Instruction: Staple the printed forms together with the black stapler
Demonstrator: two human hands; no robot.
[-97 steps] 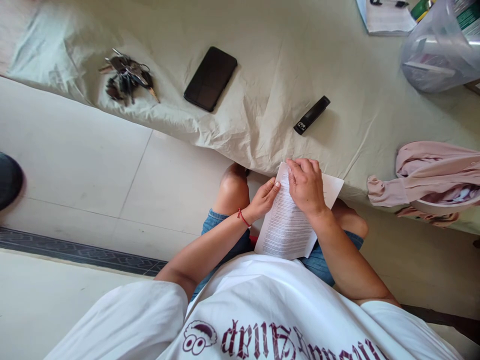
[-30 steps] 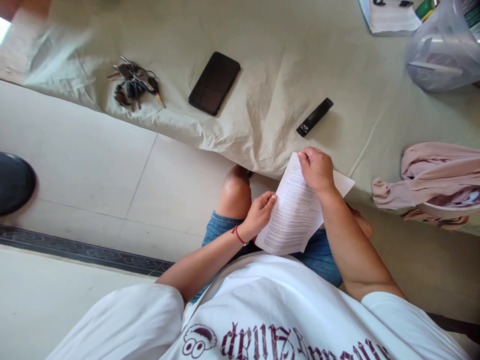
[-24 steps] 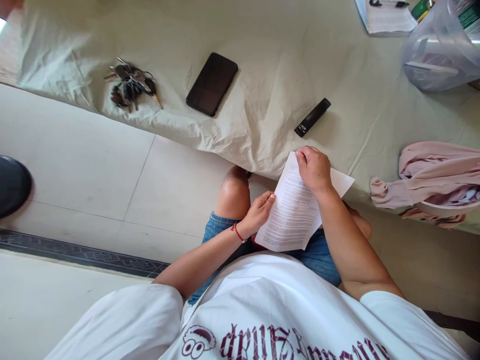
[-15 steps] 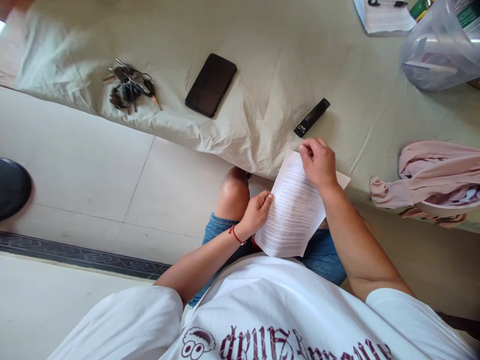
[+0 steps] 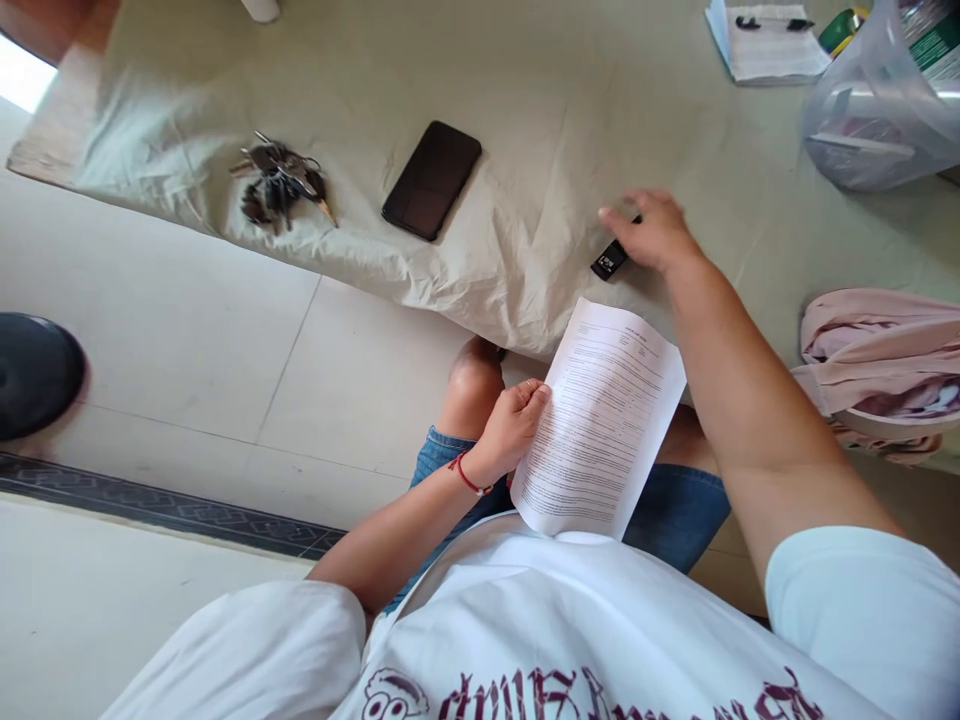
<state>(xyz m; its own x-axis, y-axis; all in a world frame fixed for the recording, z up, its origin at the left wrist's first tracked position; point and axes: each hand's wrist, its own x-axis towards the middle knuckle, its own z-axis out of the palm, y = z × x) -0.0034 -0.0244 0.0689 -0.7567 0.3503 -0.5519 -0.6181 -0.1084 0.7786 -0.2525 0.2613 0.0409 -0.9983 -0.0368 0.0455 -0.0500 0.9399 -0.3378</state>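
My left hand (image 5: 517,420) pinches the left edge of a printed sheet of paper (image 5: 600,430) over my lap, thumb on top. The sheet bows a little, with its lower end near my shirt. On the table cloth lies a small black stapler (image 5: 609,260). Above its far end is my right hand (image 5: 652,228), thumb and fingers apart and slightly blurred. The hand covers part of the stapler; whether it touches it I cannot tell.
A black phone (image 5: 432,180) and a bunch of keys (image 5: 283,182) lie along the cloth's near edge. To the right are a pink cloth (image 5: 885,340), a clear plastic container (image 5: 855,130) and a notepad (image 5: 776,55) with a pen. A round black object (image 5: 37,375) stands on the floor.
My right hand has left the paper's top edge and moved up over the stapler. My left hand still holds the sheet. The view has shifted slightly.
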